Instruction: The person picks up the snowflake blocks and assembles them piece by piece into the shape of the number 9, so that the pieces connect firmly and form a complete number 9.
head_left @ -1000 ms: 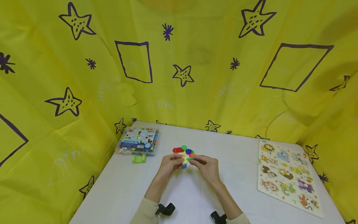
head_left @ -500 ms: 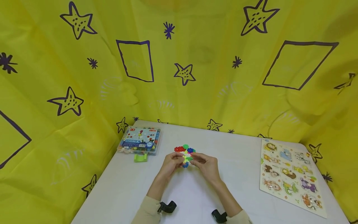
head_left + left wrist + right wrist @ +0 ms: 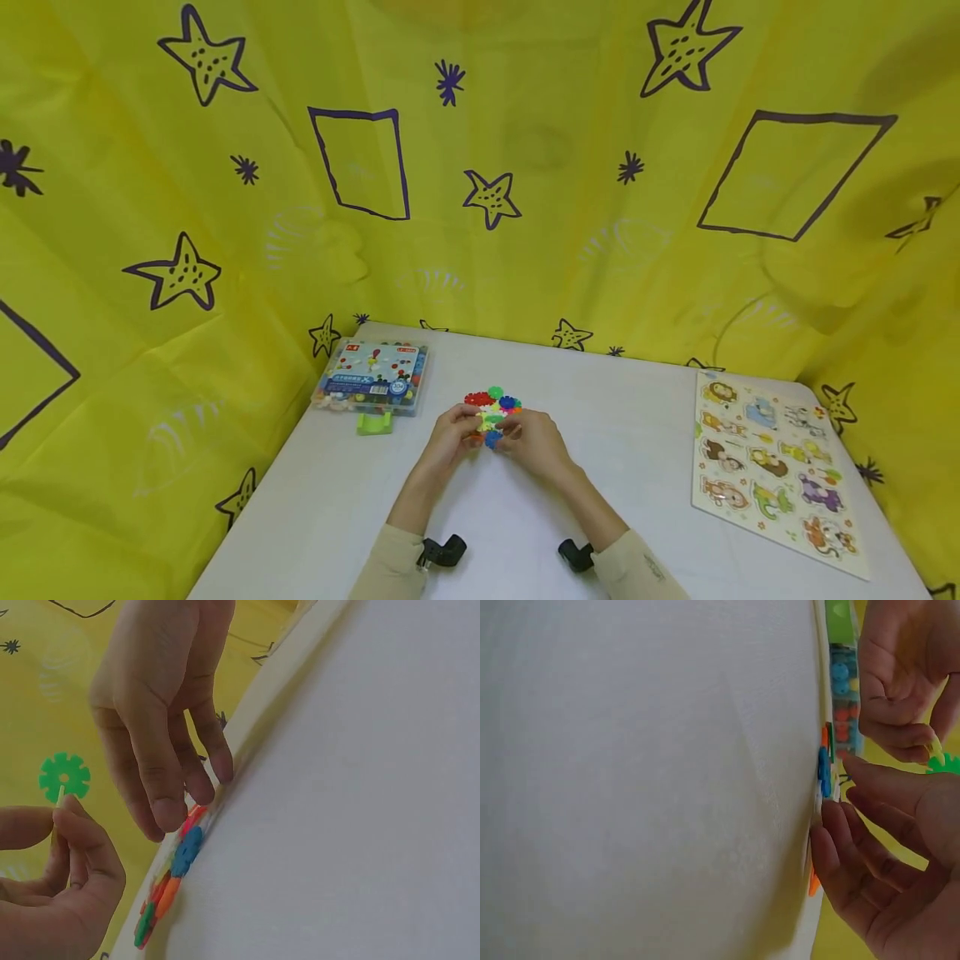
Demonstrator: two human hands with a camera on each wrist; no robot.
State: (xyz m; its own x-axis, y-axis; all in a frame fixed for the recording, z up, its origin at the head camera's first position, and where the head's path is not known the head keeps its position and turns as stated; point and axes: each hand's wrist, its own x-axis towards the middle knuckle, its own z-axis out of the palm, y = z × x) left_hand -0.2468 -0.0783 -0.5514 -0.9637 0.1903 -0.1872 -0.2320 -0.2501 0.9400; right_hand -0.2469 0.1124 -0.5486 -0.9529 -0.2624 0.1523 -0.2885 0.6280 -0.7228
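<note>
My left hand (image 3: 447, 437) pinches the edge of a yellow notched snowflake disc (image 3: 937, 752) between thumb and index finger. A green snowflake disc (image 3: 64, 778) is slotted onto it, standing across the yellow one. Close by on the right, my right hand (image 3: 536, 442) reaches down with loosely bent fingers apart from the held pair. Its fingertips are beside the loose snowflake discs on the table, among them a blue disc (image 3: 187, 851) and an orange disc (image 3: 169, 898). Nothing shows between the right fingers. Red discs (image 3: 478, 399) lie just beyond the hands.
A clear plastic case (image 3: 372, 377) of coloured pieces stands at the table's back left, with a light green clip-like part (image 3: 374, 423) at its front. An animal puzzle board (image 3: 776, 475) lies on the right. Yellow patterned cloth (image 3: 555, 275) hangs behind the white table (image 3: 615, 467).
My right hand has let go of the green disc and moved slightly left and down to the loose discs. The left hand keeps its pinch on the yellow disc.
</note>
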